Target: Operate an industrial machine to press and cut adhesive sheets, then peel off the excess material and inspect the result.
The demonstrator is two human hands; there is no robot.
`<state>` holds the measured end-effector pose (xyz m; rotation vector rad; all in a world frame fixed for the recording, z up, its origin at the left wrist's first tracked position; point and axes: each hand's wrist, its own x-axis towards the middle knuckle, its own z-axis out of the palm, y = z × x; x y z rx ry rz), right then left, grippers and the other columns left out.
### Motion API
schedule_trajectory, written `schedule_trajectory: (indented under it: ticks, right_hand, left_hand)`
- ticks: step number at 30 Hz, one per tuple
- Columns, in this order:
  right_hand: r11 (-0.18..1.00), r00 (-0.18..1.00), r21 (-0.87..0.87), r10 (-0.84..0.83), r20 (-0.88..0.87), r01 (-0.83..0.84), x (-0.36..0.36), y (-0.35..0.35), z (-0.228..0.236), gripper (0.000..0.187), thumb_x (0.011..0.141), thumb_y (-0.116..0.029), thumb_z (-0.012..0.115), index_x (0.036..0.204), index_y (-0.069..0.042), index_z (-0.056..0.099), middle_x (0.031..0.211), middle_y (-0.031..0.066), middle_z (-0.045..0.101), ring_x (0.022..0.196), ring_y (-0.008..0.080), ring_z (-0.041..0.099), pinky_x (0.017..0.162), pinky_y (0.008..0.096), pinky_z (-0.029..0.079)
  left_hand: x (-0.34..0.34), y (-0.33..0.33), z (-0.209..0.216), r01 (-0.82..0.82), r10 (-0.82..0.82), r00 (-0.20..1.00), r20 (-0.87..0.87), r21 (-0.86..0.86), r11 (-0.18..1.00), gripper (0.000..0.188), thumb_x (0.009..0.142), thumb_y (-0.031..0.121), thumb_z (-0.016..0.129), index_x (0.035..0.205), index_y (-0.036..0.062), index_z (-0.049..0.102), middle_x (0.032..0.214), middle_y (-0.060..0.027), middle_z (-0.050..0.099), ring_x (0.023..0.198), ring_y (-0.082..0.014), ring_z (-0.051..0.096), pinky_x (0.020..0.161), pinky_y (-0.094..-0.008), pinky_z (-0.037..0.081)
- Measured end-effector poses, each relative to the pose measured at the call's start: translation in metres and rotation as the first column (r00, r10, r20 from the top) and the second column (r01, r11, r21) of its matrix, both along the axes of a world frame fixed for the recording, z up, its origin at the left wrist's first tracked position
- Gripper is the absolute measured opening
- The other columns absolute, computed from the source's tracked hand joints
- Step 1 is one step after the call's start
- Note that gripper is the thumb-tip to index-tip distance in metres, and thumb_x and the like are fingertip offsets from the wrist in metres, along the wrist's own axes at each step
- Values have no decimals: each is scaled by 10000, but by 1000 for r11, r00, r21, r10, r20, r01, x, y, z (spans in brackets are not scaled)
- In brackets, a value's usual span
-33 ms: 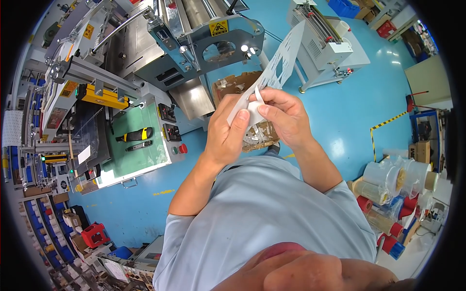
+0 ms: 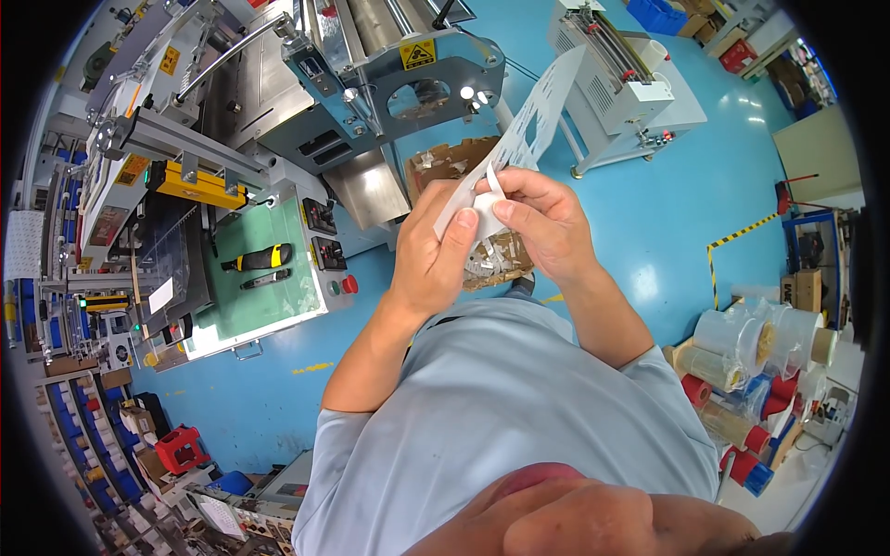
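White sheet [image 2: 512, 145] in left grip [image 2: 429, 248]

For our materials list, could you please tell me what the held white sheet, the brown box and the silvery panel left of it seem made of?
White sheet: matte paper or plastic film; it looks thin, with cut-outs.
Brown box: probably cardboard, from its dull, uneven edges.
Silvery panel: likely metal, smooth, judging by its bright reflection.
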<state>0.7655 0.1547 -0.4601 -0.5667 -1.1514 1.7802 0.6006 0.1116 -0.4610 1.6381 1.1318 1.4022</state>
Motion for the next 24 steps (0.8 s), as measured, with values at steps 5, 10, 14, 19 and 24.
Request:
schedule_trajectory:
  ticks: [5,10,14,19,24]
  right_hand:
    - [995,997,81,47,56,-51,3,2,-3,232,918,-40,610,1136,42,618,997,43,640,894,75,585,786,251,493]
    - [992,983,111,47,176,-68,5,4,-5,238,920,-42,609,1143,42,610,1059,74,648,937,113,607,838,273,491]
    - [999,995,36,22,96,-26,8,2,-8,234,917,-56,625,1132,36,607,1013,60,658,909,91,611,806,255,502]
    - [999,998,-8,-37,42,37,13,2,-23,235,913,-44,626,1134,30,597,1017,68,663,913,100,616,819,263,501]
    - [999,1000,-34,-4,7,4,8,2,-17,245,927,-70,613,1151,29,593,1012,68,663,909,102,613,823,266,499]
  left_hand:
    - [-4,7,6,-66,67,995,-78,12,998,267,959,183,567,1122,-10,650,991,-131,632,846,-227,609,750,-308,473]
    - [-7,9,9,-126,136,988,71,-138,982,211,960,192,606,1004,-8,657,885,-55,645,780,-111,575,690,-256,461]
    - [-15,15,4,-79,165,937,309,-272,959,209,967,222,621,941,17,652,796,22,630,713,-32,519,636,-213,439]
    - [-15,14,2,-43,151,924,353,-296,954,211,962,229,632,938,20,647,818,19,631,728,-27,523,631,-204,430]
    - [-11,13,3,-61,181,899,398,-297,953,216,963,230,633,945,15,637,832,21,627,740,-28,521,638,-200,428]
